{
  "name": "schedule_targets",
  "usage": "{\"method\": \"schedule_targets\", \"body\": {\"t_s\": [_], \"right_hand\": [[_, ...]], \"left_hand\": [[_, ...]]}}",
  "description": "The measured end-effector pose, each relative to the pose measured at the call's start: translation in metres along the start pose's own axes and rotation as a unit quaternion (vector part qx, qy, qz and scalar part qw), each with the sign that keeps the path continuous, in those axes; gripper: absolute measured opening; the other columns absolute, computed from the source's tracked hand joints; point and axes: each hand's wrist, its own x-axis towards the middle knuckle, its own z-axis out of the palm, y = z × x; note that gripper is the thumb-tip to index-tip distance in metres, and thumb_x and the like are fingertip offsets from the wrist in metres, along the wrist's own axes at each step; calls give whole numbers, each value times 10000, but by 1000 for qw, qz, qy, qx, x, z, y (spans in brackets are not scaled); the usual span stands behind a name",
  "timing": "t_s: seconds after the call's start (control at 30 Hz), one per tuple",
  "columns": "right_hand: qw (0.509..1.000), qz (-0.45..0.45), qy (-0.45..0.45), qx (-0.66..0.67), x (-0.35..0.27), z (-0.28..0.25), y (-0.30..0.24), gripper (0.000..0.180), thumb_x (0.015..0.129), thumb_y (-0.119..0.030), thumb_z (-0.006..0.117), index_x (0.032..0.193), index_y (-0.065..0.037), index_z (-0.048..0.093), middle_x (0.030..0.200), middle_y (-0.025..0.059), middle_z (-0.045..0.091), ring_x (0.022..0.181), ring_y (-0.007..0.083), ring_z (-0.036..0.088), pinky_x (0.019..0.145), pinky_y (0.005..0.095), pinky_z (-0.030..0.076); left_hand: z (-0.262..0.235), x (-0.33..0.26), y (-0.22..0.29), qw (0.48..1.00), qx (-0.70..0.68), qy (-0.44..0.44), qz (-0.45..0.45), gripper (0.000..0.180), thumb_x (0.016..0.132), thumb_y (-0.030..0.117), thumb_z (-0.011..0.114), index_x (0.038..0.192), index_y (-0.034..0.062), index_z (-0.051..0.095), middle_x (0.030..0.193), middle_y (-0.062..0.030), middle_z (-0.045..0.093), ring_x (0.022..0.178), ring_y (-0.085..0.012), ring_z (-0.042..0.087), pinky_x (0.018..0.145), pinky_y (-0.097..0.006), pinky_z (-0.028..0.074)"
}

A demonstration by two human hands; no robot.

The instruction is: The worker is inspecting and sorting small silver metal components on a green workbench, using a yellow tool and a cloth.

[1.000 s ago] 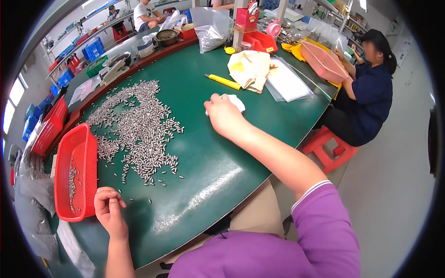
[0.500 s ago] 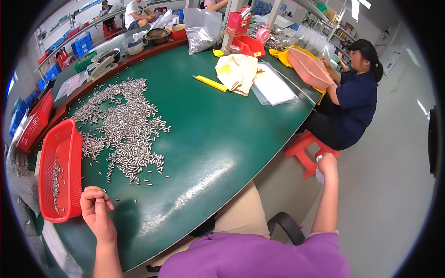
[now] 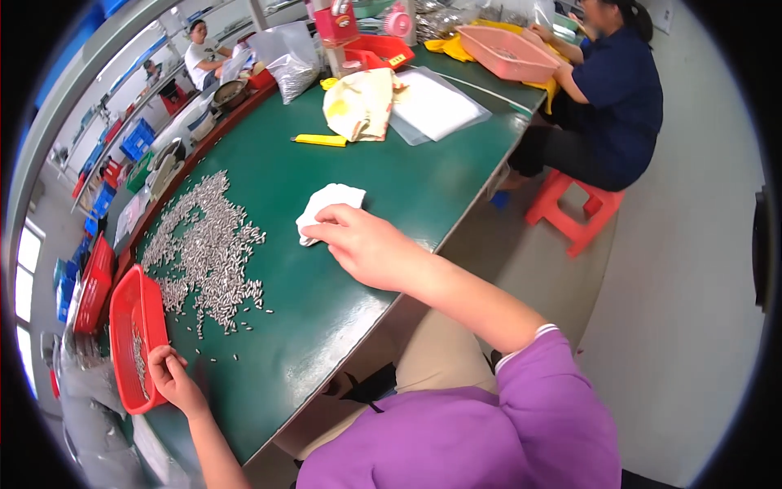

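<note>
On the green table [image 3: 269, 163], metal parts [image 3: 208, 244] are lying spread out at left. Red basket [image 3: 153, 314] is sitting beside them, more parts inside. Left hand [image 3: 177, 381] is curling at the basket's near end; can't tell if it's gripping anything. Right hand [image 3: 371, 244] is pinching a white cloth [image 3: 330, 202] right of the parts. Yellow cutter [image 3: 320, 140] is lying beyond the cloth.

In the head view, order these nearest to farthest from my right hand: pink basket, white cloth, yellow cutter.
1. White cloth, touching the right hand.
2. Yellow cutter, beyond the cloth.
3. Pink basket, far off toward the right.
</note>
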Motion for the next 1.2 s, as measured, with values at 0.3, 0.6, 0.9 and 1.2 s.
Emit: {"method": "schedule_targets", "body": {"t_s": [0.3,0.6,0.9,1.2], "right_hand": [[853,403,-305,134,-169,-158,118,570,795,-338,734,1259,-53,568,1134,131,643,1061,231,603,929,337,470],[865,409,289,-15,-131,-23,277,1030,531,-347,859,1385,-91,344,1350,181,434,1216,370,474,986,458,436],[838,399,326,-181,-121,-17,279,887,553,-401,832,1305,-162,429,1276,112,482,1151,354,498,977,524,386],[837,392,351,-147,-130,-13,282,903,527,-244,823,1335,-180,426,1273,114,484,1153,351,502,965,488,421]], "left_hand": [[3,4,1,997,36,35,-59,99,944,45,475,995,32,558,879,-6,524,693,-62,428,632,-196,355],[8,-24,45,978,178,-96,61,107,909,-1,479,984,23,552,869,-2,503,673,-73,409,600,-215,361],[42,-51,111,972,217,-88,-12,119,884,50,534,984,-1,575,888,-90,573,758,-186,507,704,-293,443],[129,-85,160,902,161,-343,208,129,833,11,564,961,24,569,928,-152,578,781,-259,542,715,-366,463]]}}
